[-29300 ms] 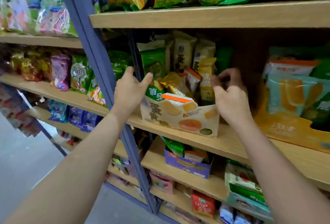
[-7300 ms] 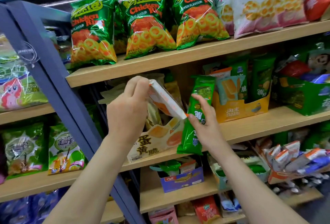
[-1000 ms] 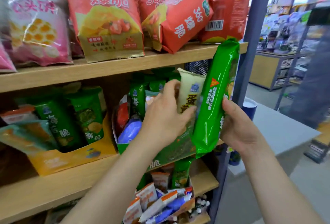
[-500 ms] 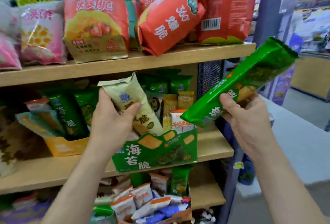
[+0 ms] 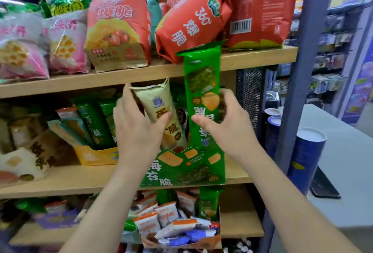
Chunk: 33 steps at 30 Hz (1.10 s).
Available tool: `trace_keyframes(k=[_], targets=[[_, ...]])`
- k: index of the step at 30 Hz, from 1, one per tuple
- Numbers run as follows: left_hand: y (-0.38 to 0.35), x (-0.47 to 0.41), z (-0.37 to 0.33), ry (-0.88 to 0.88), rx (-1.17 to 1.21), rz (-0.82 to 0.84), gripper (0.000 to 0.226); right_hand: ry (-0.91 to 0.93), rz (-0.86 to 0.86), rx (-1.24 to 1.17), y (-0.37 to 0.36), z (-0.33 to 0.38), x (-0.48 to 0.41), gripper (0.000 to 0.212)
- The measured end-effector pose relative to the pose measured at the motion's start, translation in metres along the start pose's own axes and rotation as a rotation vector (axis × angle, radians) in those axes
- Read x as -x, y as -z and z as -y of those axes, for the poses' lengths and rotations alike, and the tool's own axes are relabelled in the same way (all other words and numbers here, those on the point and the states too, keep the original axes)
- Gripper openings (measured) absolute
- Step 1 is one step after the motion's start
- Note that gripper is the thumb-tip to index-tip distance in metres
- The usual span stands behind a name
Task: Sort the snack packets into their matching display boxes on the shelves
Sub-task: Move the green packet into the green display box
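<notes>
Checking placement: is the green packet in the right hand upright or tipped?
Upright. The green packet stands nearly vertical in the right hand, lower end hidden by the green display box.

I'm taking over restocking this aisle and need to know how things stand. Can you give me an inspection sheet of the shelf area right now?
Surface: wooden middle shelf, carrying display boxes side by side.
Job's things: green box at the shelf front; green packet upright and beige packet tilted, both with their lower ends behind its front wall.
Clutter: small packets heaped in an open box one level down.
Grips: left hand holds the beige packet; right hand holds the green packet.
Cables: nothing seen.
Surroundings: red bags on the level above; blue tubes on a grey counter to the right.
</notes>
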<state>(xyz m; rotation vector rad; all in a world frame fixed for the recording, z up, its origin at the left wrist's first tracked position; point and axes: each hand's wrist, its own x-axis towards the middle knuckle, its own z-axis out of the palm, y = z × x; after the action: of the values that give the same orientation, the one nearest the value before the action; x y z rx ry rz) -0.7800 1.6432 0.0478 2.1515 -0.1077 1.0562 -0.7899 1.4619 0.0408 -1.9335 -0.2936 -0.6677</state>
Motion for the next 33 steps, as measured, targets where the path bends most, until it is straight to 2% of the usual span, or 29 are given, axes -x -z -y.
trace_keyframes(k=[2,4,6,8,10,12,15,16,17,19,20,23,25,27,29,33], targets=[[-0.002,0.002,-0.004,-0.161,-0.069,-0.097,0.095,0.007,0.028,-0.001,-0.005,0.006,-0.004,0.055],[-0.003,0.006,-0.001,-0.309,-0.08,-0.102,0.077,0.003,0.071,0.026,-0.008,0.006,-0.004,0.056],[-0.004,0.01,0.003,-0.406,-0.034,-0.014,0.055,-0.029,0.149,0.123,-0.011,-0.001,0.001,0.057],[-0.002,0.016,0.0,-0.345,0.031,0.081,0.056,-0.063,0.228,0.216,-0.014,-0.008,0.008,0.056],[-0.001,0.022,-0.007,-0.23,0.074,0.142,0.074,-0.071,0.276,0.27,-0.015,-0.01,0.012,0.054],[-0.001,0.024,-0.013,-0.198,0.067,0.169,0.089,-0.048,0.366,0.329,-0.011,-0.011,0.011,0.053],[0.002,0.019,-0.015,-0.258,0.081,0.181,0.085,-0.105,0.626,0.134,0.01,-0.011,0.003,0.046],[0.003,0.016,-0.013,-0.261,0.08,0.201,0.077,-0.142,0.61,0.061,0.017,-0.014,-0.001,0.045],[0.004,0.013,-0.011,-0.253,0.079,0.218,0.07,-0.18,0.502,0.021,0.023,-0.019,-0.004,0.043],[0.005,0.011,-0.008,-0.244,0.08,0.24,0.062,-0.215,0.196,0.132,0.029,-0.033,-0.014,0.032],[0.005,0.011,-0.007,-0.25,0.075,0.248,0.061,-0.232,0.153,0.219,0.029,-0.04,-0.017,0.026],[0.004,0.01,-0.008,-0.25,0.065,0.29,0.06,-0.298,0.276,0.322,0.018,-0.047,-0.018,0.024],[0.003,0.007,-0.01,-0.27,0.044,0.337,0.06,-0.285,0.288,0.41,0.013,-0.046,-0.019,0.019],[-0.001,0.006,-0.012,-0.32,-0.057,0.399,0.061,-0.242,0.247,0.495,0.011,-0.043,-0.022,0.011],[-0.006,0.005,-0.014,-0.349,-0.167,0.423,0.062,-0.223,0.172,0.478,0.009,-0.041,-0.022,0.005],[-0.006,0.001,-0.012,-0.336,-0.226,0.417,0.065,-0.199,0.062,0.428,0.003,-0.04,-0.014,0.01]])
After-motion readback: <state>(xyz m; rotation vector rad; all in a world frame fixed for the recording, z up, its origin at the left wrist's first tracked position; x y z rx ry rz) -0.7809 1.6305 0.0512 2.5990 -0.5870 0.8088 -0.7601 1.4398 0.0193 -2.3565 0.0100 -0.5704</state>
